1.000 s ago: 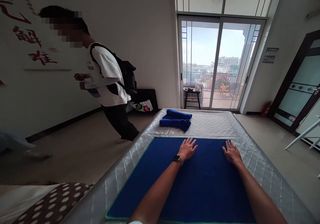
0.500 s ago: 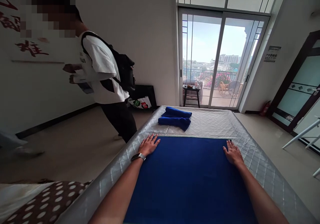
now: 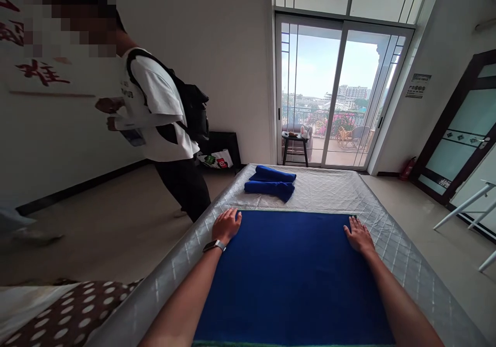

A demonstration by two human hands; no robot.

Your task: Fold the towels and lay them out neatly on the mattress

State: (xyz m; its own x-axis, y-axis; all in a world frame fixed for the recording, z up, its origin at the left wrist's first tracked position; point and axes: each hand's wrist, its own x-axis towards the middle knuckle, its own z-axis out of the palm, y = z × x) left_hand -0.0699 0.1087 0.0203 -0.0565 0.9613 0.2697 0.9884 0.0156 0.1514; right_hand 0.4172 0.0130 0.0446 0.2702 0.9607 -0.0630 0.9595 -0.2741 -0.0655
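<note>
left hand (image 3: 227, 224) has slid from the middle of the cloth (image 3: 294, 274)'s far edge to its far left corner in 1 second, fingers now drawn together; right hand (image 3: 359, 233) is unmoved at the far right corner. hands well apart, 1 per corner. right lies flat, fingers a little spread, nothing gripped. left is palm down; can't tell if it pinches the corner or just presses. cloth lies along the middle of the quilted cover (image 3: 325, 184), green trim along its near edge at the frame bottom. spreading looks nearly done: no big creases seen, far edge straight. far left corner partly under the hand, so can't tell if flat. 2 rolls (image 3: 269, 188), also blue, sit near the cover's far left corner, apart from the cloth, not spread out.
</note>
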